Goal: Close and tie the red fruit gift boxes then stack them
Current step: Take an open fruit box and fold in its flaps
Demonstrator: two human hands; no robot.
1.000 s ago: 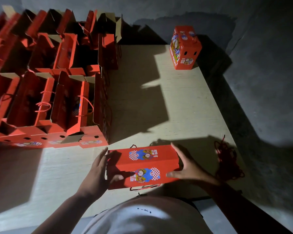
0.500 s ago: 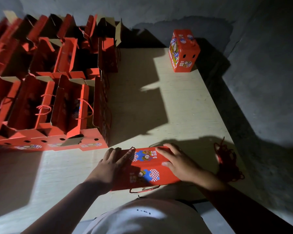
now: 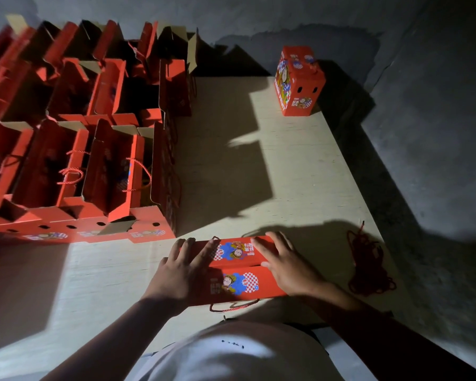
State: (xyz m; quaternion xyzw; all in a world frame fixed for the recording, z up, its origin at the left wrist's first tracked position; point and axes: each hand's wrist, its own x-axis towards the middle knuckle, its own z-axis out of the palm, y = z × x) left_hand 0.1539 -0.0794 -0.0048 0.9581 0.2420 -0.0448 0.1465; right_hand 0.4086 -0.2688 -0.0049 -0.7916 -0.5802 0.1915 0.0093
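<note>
My left hand [image 3: 180, 273] and right hand [image 3: 285, 266] lie with fingers spread straight, pressing the two top flaps of the red gift box [image 3: 241, 270] flat; nothing is gripped. The box sits at the near edge of the board [image 3: 300, 171], beside the open boxes [image 3: 80, 160]. I judge it light, stiff cardboard, easily creased; take it by the end walls. Loose red cord [image 3: 368, 268] lies right.

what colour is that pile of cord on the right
Dark red cord, seen in the head view.
</note>
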